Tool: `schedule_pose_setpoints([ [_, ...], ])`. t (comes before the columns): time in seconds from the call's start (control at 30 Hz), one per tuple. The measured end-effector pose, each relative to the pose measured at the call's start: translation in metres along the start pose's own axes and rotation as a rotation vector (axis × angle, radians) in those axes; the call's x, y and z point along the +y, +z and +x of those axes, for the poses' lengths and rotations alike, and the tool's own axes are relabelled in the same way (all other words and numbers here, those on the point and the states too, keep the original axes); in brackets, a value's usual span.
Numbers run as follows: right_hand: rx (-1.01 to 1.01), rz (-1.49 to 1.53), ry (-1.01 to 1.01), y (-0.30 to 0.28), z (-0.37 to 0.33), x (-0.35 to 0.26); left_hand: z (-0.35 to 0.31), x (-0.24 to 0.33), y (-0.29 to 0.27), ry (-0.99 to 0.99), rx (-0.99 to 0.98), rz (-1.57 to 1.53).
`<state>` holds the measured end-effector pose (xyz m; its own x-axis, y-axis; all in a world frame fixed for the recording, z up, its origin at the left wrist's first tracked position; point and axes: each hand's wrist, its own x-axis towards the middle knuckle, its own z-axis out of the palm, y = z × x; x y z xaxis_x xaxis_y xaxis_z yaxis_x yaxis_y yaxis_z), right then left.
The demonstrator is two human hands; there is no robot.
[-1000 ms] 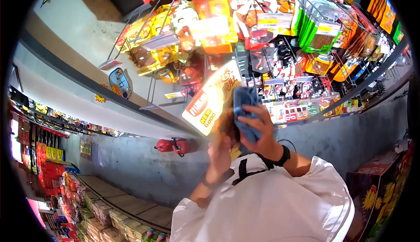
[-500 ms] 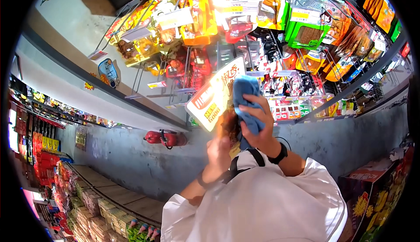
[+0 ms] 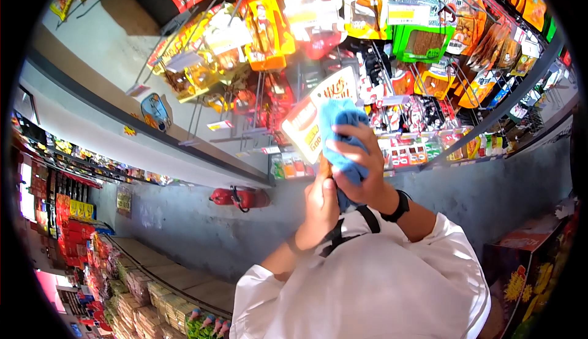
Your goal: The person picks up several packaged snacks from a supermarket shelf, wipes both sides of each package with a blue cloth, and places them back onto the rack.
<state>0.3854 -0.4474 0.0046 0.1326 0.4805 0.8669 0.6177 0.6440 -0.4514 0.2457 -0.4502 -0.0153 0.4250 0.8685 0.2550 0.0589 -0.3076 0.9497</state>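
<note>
Snack packet [image 3: 308, 124], clasped at its near end by the left hand [image 3: 320, 209], calls for steady bracing while the right hand [image 3: 365, 170], gripping the blue cloth [image 3: 334, 113], presses lightly.

Red fire extinguisher [image 3: 226, 197], grey floor [image 3: 177, 225], hanging orange packet [image 3: 266, 31], hanging green packet [image 3: 424, 43]

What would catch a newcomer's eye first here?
Probably the blue cloth near the middle, gripped by the right hand's fingers and covering part of a pale packet held from below by the left hand. Next come the bright snack packets hanging in rows above, then the red fire extinguisher to the left of the hands.
</note>
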Motion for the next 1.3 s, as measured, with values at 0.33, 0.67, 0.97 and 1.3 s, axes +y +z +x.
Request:
schedule_pose_setpoints([
  [0.33,-0.056,-0.206,-0.068,0.001,-0.066,0.008,0.022,-0.013,0.016,0.047,0.113,-0.267],
  [0.67,0.003,0.015,0.238,-0.028,0.009,0.037,0.013,-0.02,0.018,0.015,-0.002,-0.325],
  [0.97,0.146,-0.123,0.282,-0.011,-0.055,0.01,0.026,-0.028,0.036,0.008,0.155,-0.374],
  [1.3,0.076,-0.08,0.301,-0.021,-0.013,0.042,0.035,-0.03,0.04,-0.006,0.073,-0.33],
])
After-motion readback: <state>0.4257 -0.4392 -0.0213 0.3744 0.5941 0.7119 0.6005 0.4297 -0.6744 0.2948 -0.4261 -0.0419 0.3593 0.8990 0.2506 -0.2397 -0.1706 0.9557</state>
